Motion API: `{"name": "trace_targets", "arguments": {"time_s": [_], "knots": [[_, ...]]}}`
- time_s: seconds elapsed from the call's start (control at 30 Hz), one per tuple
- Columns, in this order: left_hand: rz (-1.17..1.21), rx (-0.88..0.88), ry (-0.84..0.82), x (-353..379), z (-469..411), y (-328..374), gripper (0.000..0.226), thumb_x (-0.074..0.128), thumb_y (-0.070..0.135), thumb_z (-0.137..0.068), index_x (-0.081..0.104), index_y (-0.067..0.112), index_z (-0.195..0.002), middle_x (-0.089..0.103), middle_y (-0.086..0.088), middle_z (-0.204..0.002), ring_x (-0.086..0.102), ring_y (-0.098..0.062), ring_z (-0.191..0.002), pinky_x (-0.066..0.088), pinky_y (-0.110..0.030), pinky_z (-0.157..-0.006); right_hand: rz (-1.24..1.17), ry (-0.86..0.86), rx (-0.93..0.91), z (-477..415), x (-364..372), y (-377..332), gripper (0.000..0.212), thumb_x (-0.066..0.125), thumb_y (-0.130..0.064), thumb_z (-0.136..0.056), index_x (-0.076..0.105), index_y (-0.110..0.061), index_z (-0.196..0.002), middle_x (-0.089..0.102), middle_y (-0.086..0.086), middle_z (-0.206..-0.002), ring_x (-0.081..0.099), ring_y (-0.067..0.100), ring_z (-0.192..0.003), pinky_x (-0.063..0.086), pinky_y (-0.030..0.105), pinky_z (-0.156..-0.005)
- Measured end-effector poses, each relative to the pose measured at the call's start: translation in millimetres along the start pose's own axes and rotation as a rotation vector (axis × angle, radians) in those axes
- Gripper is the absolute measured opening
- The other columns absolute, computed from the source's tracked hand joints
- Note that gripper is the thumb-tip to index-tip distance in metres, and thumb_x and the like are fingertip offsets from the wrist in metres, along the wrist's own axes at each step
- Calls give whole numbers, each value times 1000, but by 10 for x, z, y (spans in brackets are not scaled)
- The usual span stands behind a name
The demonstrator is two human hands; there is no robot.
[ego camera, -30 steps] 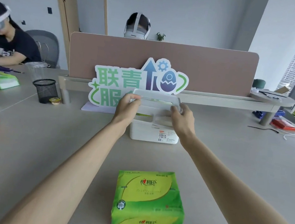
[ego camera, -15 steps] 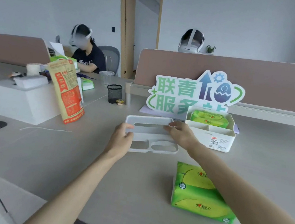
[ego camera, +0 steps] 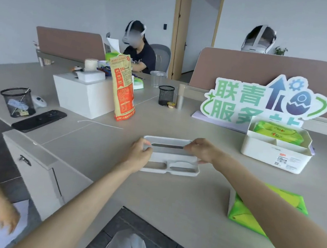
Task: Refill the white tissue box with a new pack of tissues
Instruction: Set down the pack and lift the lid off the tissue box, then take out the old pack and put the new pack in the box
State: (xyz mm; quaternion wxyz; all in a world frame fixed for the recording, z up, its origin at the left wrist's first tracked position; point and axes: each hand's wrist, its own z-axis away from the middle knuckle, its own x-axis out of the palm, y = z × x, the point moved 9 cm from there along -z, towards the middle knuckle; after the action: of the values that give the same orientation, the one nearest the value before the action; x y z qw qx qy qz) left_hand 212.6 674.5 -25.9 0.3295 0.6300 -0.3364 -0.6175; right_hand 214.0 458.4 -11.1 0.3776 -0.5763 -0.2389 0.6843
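The white lid [ego camera: 170, 162] of the tissue box lies flat on the table in front of me, slot upward. My left hand [ego camera: 138, 155] grips its left end and my right hand [ego camera: 201, 151] holds its far right edge. The open white tissue box [ego camera: 275, 154] stands to the right, with a flattened green tissue pack [ego camera: 276, 132] in its rear compartment. A full green tissue pack [ego camera: 251, 212] lies near the table's front edge on the right, partly hidden by my right forearm.
A green and white sign [ego camera: 264, 102] stands behind the box. To the left are an orange bag [ego camera: 123, 88], a large white box [ego camera: 82, 95], two black mesh cups [ego camera: 165, 94] [ego camera: 17, 101] and a black controller [ego camera: 39, 120]. Another person's hand [ego camera: 2, 212] shows at lower left.
The lid has come off the box and been carried left and down onto the table. My view has swung left, so the box and new pack now sit at the right.
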Motion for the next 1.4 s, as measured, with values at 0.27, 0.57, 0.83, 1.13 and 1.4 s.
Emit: {"name": "trace_targets", "arguments": {"time_s": [0.27, 0.57, 0.83, 1.13, 1.4], "knots": [[-319, 251, -55, 397, -35, 794, 43, 37, 22, -96, 43, 11, -138, 39, -4, -149, 36, -22, -138, 31, -34, -110, 87, 192, 4, 5, -634, 143, 40, 57, -39, -90, 61, -12, -120, 60, 11, -129, 57, 27, -108, 50, 41, -100], [-338, 541, -254, 1722, -281, 2077, 43, 40, 27, -95, 46, 16, -136, 42, -4, -147, 38, -21, -136, 35, -34, -107, 218, 602, -42, 308, -1876, 748, 46, 55, -49, -90, 62, -24, -128, 65, 4, -127, 54, 26, -124, 48, 37, -97], [-586, 774, -269, 2572, -508, 2985, 48, 41, 35, -94, 42, 18, -139, 44, -3, -148, 43, -24, -133, 41, -41, -104, 353, 716, 40, 168, -2787, 1301, 50, 51, -47, -91, 57, -21, -134, 60, 7, -133, 48, 31, -126, 44, 42, -100], [-743, 686, -152, 3024, -1018, 2905, 43, 33, 38, -95, 46, 7, -121, 56, -21, -125, 53, -35, -114, 38, -37, -74, 560, 574, 171, -304, -2915, 1589, 54, 29, -51, -97, 50, -17, -134, 54, 11, -135, 39, 36, -128, 35, 48, -95], [-459, 535, -224, 2979, -1118, 2872, 44, 42, 32, -92, 42, 9, -130, 56, -14, -130, 50, -33, -121, 47, -41, -90, 53, 792, 44, -216, -2980, 1486, 47, 59, -28, -83, 57, -18, -129, 69, 2, -121, 55, 29, -121, 44, 42, -101]]}}
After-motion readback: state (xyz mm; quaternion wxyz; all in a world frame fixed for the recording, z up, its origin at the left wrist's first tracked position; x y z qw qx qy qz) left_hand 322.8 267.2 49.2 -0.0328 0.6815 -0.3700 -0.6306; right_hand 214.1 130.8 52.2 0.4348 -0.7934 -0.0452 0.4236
